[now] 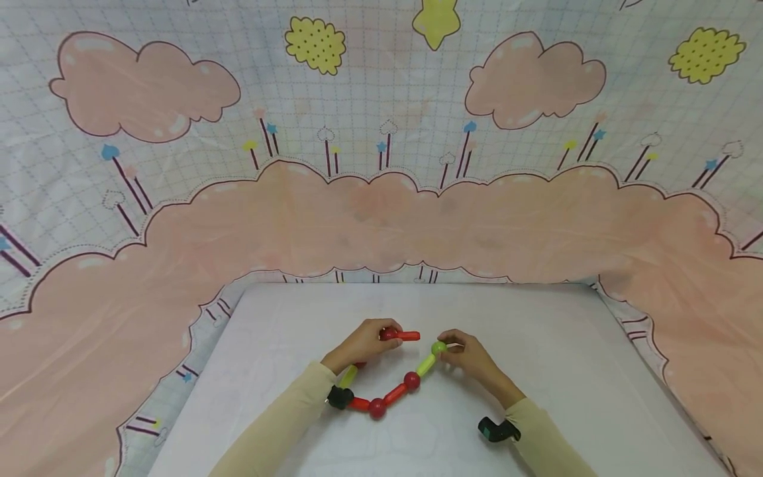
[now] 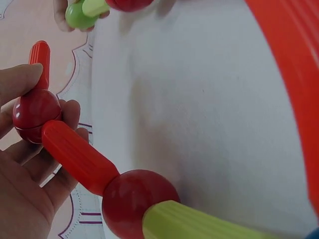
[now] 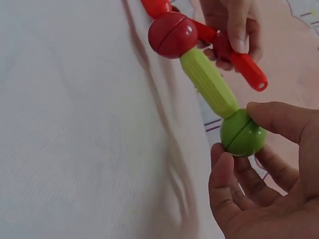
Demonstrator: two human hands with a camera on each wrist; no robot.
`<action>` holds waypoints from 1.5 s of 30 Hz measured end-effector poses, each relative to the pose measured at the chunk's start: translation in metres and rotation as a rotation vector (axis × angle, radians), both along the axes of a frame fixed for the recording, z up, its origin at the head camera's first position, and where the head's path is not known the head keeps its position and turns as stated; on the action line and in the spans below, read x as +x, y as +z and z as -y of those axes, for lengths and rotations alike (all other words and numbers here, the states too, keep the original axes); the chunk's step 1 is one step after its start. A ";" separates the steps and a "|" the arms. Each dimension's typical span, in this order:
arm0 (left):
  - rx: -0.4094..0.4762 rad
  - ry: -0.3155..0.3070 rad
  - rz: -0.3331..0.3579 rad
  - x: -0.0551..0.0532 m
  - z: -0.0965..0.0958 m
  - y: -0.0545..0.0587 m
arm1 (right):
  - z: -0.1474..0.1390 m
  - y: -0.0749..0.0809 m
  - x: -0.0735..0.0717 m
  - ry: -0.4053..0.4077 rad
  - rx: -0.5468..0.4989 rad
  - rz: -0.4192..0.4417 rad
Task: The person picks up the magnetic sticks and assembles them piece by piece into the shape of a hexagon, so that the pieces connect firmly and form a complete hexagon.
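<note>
A chain of ribbed rods and glossy balls hangs between my two hands in an open loop. My left hand grips a red ball at one end, its thumb against a red rod that sticks out freely to the right. From that ball another red rod leads to a second red ball and a yellow-green rod. At the other end, my right hand pinches a green ball, joined to a yellow-green rod. The free red rod and the green ball are apart.
Beneath the hands lies a white tabletop. A patterned cloth with clouds and stars covers the background. Black wrist cameras are worn at both wrists; the left one hides part of the chain in the head view.
</note>
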State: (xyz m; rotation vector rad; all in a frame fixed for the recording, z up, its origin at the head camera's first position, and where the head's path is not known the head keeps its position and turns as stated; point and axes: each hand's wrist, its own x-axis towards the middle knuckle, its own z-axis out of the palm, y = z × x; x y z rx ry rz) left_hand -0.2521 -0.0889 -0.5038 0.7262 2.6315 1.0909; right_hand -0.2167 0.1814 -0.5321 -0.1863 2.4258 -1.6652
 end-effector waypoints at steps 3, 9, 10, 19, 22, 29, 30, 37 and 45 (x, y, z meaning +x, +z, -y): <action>0.012 -0.006 0.011 0.002 -0.003 0.000 | 0.003 0.003 0.000 -0.033 -0.019 0.004; 0.004 -0.017 0.021 0.004 -0.007 -0.001 | 0.008 0.008 0.001 -0.046 -0.033 -0.002; -0.006 -0.016 0.022 0.004 -0.007 -0.001 | 0.008 0.009 0.001 -0.045 -0.031 -0.003; -0.015 -0.035 0.026 0.006 -0.012 0.000 | 0.014 0.020 0.007 -0.034 0.000 -0.044; -0.018 -0.039 0.028 0.006 -0.012 0.000 | 0.014 0.019 0.007 -0.028 0.004 -0.043; -0.030 -0.047 0.015 0.006 -0.013 -0.001 | 0.013 0.017 0.006 -0.029 -0.002 -0.043; -0.026 -0.048 0.014 0.006 -0.013 -0.001 | 0.014 0.017 0.007 -0.029 -0.004 -0.049; -0.026 -0.036 0.038 0.004 -0.012 -0.001 | 0.015 0.015 0.006 -0.047 -0.006 -0.051; -0.020 0.007 -0.015 -0.001 -0.002 -0.002 | 0.011 0.003 -0.003 -0.057 0.028 -0.007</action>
